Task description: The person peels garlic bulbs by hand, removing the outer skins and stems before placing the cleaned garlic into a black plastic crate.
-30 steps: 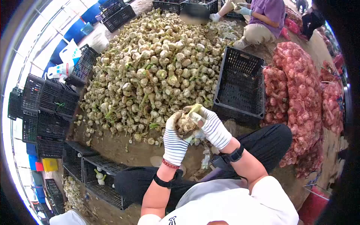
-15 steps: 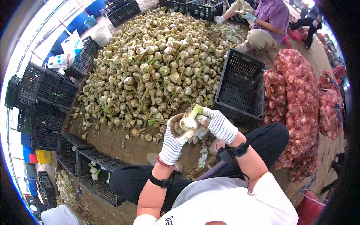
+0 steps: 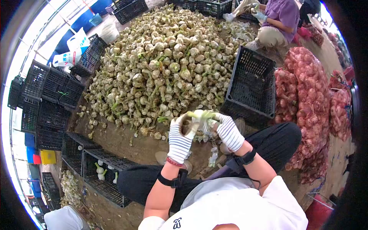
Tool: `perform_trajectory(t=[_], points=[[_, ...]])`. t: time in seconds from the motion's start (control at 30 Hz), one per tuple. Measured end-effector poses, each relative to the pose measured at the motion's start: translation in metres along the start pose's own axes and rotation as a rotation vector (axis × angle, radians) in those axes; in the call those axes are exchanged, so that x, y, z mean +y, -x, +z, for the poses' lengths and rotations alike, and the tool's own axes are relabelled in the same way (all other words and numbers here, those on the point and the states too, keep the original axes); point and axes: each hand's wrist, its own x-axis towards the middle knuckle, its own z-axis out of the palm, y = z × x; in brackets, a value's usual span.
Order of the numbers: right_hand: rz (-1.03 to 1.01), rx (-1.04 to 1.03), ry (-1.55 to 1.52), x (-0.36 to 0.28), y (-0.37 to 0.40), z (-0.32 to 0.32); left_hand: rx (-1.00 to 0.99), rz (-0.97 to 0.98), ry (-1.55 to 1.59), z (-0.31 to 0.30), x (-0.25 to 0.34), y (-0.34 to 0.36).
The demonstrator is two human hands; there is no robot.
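Observation:
Both of my hands wear white gloves with dark stripes and meet in front of the garlic pile (image 3: 161, 69). My left hand (image 3: 180, 140) is closed around a garlic bulb (image 3: 197, 116) with a pale green stem, partly smeared by motion. My right hand (image 3: 229, 132) has its fingers closed on the stem and skin side of the same bulb. Exactly what its fingertips pinch is blurred. Loose peeled skins lie on the ground (image 3: 213, 157) beneath the hands.
A black crate (image 3: 251, 84) stands right of the pile, beside red mesh sacks of garlic (image 3: 308, 96). At lower left, another black crate (image 3: 103, 180) holds a few trimmed bulbs. Stacked crates (image 3: 51, 103) line the left. A person in purple (image 3: 281, 19) sits at the far right.
The garlic bulb has turned, its stem now lying sideways toward the right instead of pointing up. My right hand has shifted slightly right and down. The whole view has swung a little.

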Motion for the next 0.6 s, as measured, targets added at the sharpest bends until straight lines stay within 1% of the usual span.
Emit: perform_trajectory(t=[0.03,0.07,0.1,0.17,0.2,0.23,0.27,0.3,0.37,0.43,0.5,0.53,0.57,0.6], points=[[-0.02,-0.029,0.128,0.011,0.001,0.002,-0.034,-0.033,0.122,0.0,-0.005,0.003],[0.071,-0.088,0.097,0.016,0.004,0.007,-0.009,-0.145,0.314,0.0,-0.011,0.004],[0.159,-0.148,0.067,0.019,0.004,0.012,0.03,-0.189,0.201,-0.007,-0.013,0.002],[0.144,-0.078,-0.013,0.02,0.0,0.007,0.005,-0.281,0.242,-0.016,-0.014,0.008],[0.168,-0.057,-0.005,0.021,-0.004,0.003,0.006,-0.289,0.244,-0.021,-0.012,0.009],[0.192,-0.036,0.003,0.022,-0.01,0.0,-0.057,-0.233,0.269,-0.026,-0.012,0.009],[0.107,-0.012,0.119,0.028,-0.017,-0.002,-0.122,-0.176,0.293,-0.031,-0.011,0.008],[0.043,0.018,0.18,0.041,-0.026,-0.007,-0.127,-0.142,0.296,-0.034,-0.01,0.008],[0.025,0.149,0.39,0.064,-0.048,-0.021,-0.145,-0.197,0.37,-0.05,0.002,0.01],[0.051,0.138,0.418,0.107,-0.062,-0.037,-0.156,-0.106,0.434,-0.059,0.002,0.012],[-0.124,-0.083,0.952,0.145,-0.061,-0.039,-0.086,-0.116,0.515,-0.06,-0.005,0.015],[0.109,-0.328,0.867,0.14,-0.053,-0.033,-0.051,-0.187,0.574,-0.061,-0.005,0.017],[0.113,-0.435,0.888,0.137,-0.041,-0.024,-0.014,-0.258,0.633,-0.061,-0.005,0.019],[0.167,-0.463,0.903,0.129,-0.036,-0.016,-0.005,-0.273,0.63,-0.064,-0.008,0.019]])
